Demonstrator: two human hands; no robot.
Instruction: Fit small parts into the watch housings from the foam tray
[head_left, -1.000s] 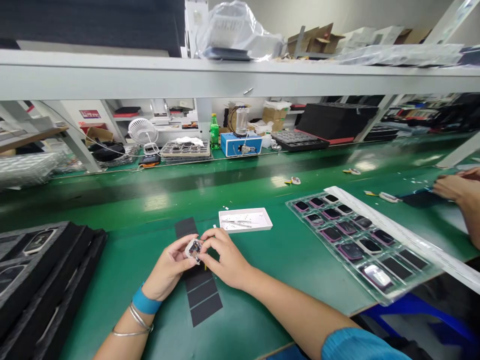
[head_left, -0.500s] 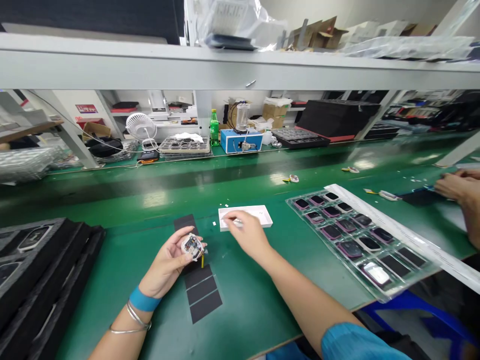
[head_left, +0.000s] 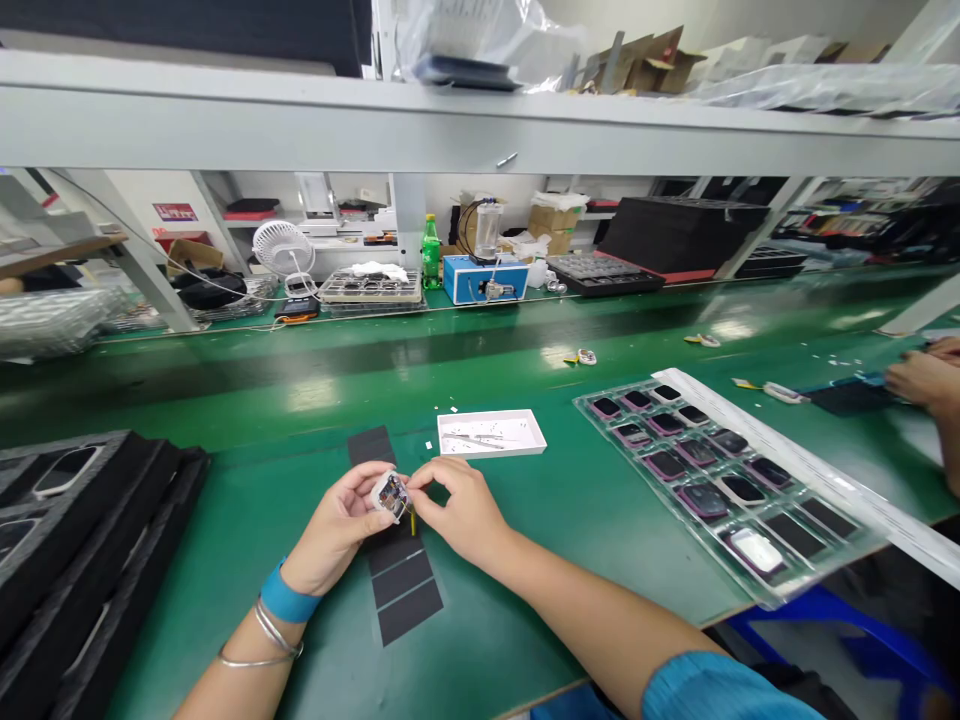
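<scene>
My left hand (head_left: 341, 520) holds a small white-rimmed device (head_left: 391, 496) with its circuit parts facing up, and a yellow strip (head_left: 413, 521) hangs from its lower edge. The thumb and index finger of my right hand (head_left: 461, 505) are pinched at the device's right edge; anything between those fingertips is too small to make out. Below the hands, a strip of black rectangles (head_left: 409, 607) lies on the green table. Just beyond my right hand sits a shallow white tray (head_left: 541, 440) with tweezers (head_left: 480, 438) and tiny pieces in it.
On the right lies a clear plastic tray (head_left: 645, 470) of watch-like cases. Black foam trays (head_left: 142, 540) are stacked at the left. Farther back are two small devices with yellow strips, a blue machine (head_left: 485, 281) and a fan (head_left: 281, 248). Another person's hands (head_left: 926, 378) work at the far right.
My right hand has moved from the white tray down and left to the device. The tweezers in the tray now show. My left hand still holds the device, slightly turned.
</scene>
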